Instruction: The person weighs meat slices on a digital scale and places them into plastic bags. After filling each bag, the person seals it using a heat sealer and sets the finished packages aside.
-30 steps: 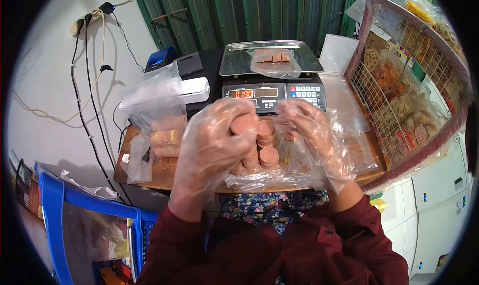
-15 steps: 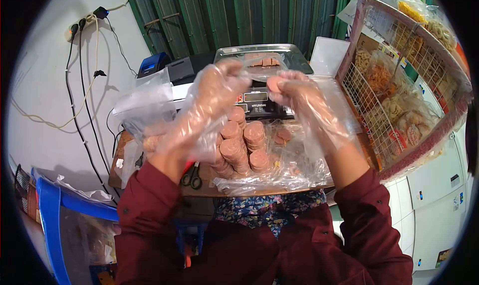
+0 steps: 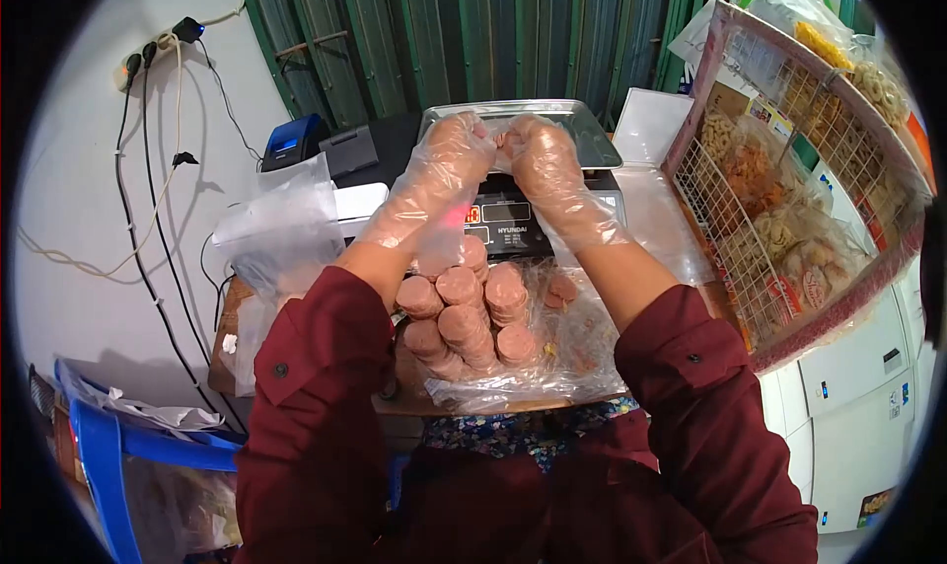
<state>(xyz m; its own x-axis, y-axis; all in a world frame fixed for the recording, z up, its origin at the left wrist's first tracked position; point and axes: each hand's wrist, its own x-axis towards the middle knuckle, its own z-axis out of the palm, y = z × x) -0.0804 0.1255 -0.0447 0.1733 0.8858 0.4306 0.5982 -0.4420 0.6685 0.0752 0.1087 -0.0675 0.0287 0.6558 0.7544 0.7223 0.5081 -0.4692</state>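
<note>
Both my hands wear loose clear plastic gloves and meet over the steel tray (image 3: 592,140) of the digital scale (image 3: 513,214). My left hand (image 3: 449,159) pinches the mouth of a small clear plastic bag (image 3: 500,133) lying on the tray. My right hand (image 3: 541,159) is curled against the same bag, and what its fingers hold is hidden. Below my arms, stacks of round pink meat slices (image 3: 473,312) lie on an opened plastic wrapper (image 3: 582,357) on the wooden table (image 3: 225,337).
A clear bag (image 3: 281,224) with more slices stands at the left. A wire rack of packaged snacks (image 3: 789,189) fills the right side. A blue printer (image 3: 291,140) sits behind. Cables hang on the wall (image 3: 148,150), and a blue chair (image 3: 109,446) stands lower left.
Both hands rose from the stacks of slices and moved forward to the scale tray. The slice seen pinched in my right hand half a second ago is no longer visible.
</note>
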